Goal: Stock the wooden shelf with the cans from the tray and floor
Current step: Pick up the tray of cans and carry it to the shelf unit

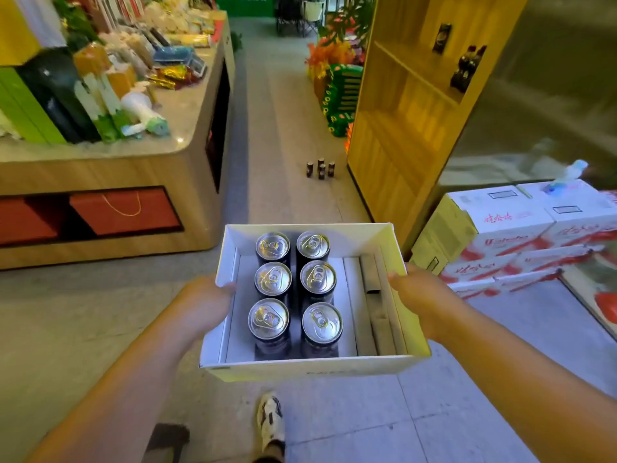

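I carry a white cardboard tray (394, 248) in front of me. My left hand (203, 302) grips its left wall, thumb over the rim. My right hand (420, 295) grips its right wall the same way. Inside the tray stand several dark cans (273, 279) with silver tops, in two rows. Several more dark cans (321, 168) stand in a cluster on the floor ahead, by the foot of the wooden shelf (394, 135). The shelf rises at the right. A dark can (442, 37) and two dark bottles (467, 66) stand on its upper boards.
A wooden counter (140, 168) loaded with goods stands at the left, red bags in its base. Stacked white cartons (507, 235) sit on the floor at the right, behind the shelf's near end. Green boxes and plants (340, 95) stand beyond the shelf. An aisle runs between counter and shelf.
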Demonstrator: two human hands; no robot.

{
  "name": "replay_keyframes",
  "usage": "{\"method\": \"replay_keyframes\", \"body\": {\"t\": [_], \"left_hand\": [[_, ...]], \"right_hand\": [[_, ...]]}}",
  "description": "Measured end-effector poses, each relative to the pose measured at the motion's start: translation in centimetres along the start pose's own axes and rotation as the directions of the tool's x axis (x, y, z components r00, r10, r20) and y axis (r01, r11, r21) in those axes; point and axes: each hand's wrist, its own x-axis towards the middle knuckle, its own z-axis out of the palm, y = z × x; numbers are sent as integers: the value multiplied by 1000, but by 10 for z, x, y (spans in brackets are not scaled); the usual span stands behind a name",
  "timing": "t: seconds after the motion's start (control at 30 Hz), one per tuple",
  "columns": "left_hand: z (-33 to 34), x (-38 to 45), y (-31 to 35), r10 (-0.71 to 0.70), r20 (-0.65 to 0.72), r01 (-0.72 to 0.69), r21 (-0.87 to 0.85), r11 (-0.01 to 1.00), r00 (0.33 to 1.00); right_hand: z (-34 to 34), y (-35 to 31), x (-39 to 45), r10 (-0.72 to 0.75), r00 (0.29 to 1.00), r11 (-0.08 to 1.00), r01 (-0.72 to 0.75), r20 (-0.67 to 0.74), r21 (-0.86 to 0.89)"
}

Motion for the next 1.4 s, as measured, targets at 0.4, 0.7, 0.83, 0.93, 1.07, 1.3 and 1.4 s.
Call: {"method": "replay_keyframes", "body": {"t": [0.4, 0.7, 0.83, 0.93, 1.07, 1.3, 1.4], "left_hand": [[-59, 296, 123, 77, 64, -78, 20, 997, 995], [-76, 505, 222, 76, 85, -76, -5, 997, 993], [-71, 592, 269, 59, 75, -58, -10, 998, 995], [-69, 656, 309, 54, 77, -55, 4, 998, 996], [-70, 739, 356, 59, 90, -61, 13, 998, 994], [-69, 911, 426, 139, 163, -156, 99, 983, 977], [-69, 991, 457, 183, 222, -214, 124, 969, 958]], "right_hand": [[60, -190, 232, 55, 997, 995, -59, -62, -77], [81, -311, 423, 61, 997, 995, -64, -44, -72], [87, -359, 521, 65, 998, 996, -66, -17, -56], [90, -391, 589, 85, 996, 996, -86, -4, -25], [91, -440, 664, 123, 992, 992, -123, -39, -7], [110, -510, 785, 146, 981, 988, -139, -125, 59], [126, -535, 835, 193, 963, 972, -161, -189, 171]]}}
